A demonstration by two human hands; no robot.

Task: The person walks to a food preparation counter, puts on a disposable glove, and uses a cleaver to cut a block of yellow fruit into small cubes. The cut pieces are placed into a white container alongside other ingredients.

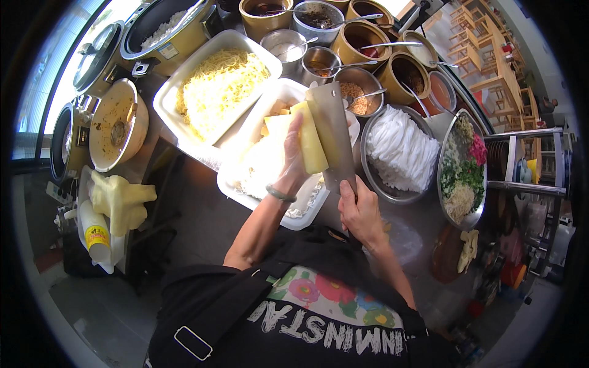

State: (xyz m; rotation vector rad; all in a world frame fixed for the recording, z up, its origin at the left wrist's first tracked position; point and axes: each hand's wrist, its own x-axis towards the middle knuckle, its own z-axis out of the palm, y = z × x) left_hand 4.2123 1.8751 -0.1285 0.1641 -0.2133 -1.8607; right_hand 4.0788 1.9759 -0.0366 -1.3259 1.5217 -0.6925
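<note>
My right hand [361, 209] grips the handle of a broad metal cleaver [333, 133], its blade upright and angled away from me. My left hand [292, 158] holds a pale yellow block of food [313, 142] close beside the blade's left face; the exact kind of food cannot be told. Another yellow piece [278, 125] lies by the left fingers, partly washed out by glare. Under and beyond my left hand is a white plastic tray [299, 223] with white food and, at its far end, tan cubes [281, 106].
Left stands a tray of yellow noodles [223, 80]. Right are a metal bowl of white rice noodles [402, 147] and a platter of chopped garnishes [462, 184]. Sauce crocks [361, 41] with spoons line the back. A stained bowl [120, 126] and rice cooker [168, 32] stand at left.
</note>
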